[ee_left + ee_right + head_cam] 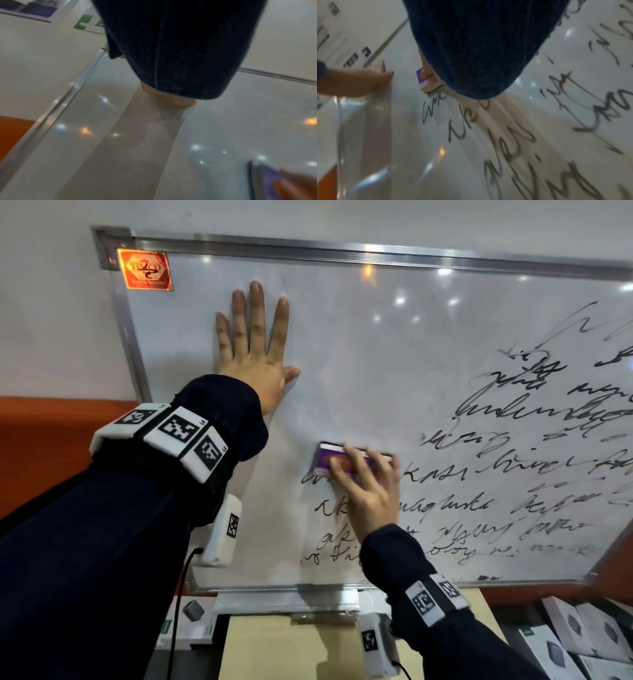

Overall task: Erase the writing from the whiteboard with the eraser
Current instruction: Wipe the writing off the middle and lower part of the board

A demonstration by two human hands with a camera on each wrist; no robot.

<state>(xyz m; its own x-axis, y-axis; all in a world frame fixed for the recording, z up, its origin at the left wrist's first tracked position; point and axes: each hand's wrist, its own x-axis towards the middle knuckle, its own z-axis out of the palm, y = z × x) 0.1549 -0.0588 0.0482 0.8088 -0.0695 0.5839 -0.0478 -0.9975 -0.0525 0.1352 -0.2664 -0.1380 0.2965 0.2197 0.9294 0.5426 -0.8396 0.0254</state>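
Observation:
A metal-framed whiteboard (342, 344) hangs on the wall. Its upper left is wiped clean; black cursive writing (513, 460) covers the right side and lower middle. My right hand (366, 491) grips a purple and orange eraser (329, 462) and presses it flat on the board at the left end of a written line. My left hand (253, 344) lies flat on the clean upper-left area, fingers straight and spread. In the right wrist view the eraser (426, 82) shows under my dark sleeve, just above the writing (505, 142). The left wrist view shows the eraser (267, 181) at the bottom right.
An orange and gold sticker (145, 270) marks the board's top-left corner. A metal tray (287, 599) runs along the bottom edge. Below stands a yellowish table (281, 648) with several white product boxes (582, 642) at the right and more boxes (191, 621) at the left.

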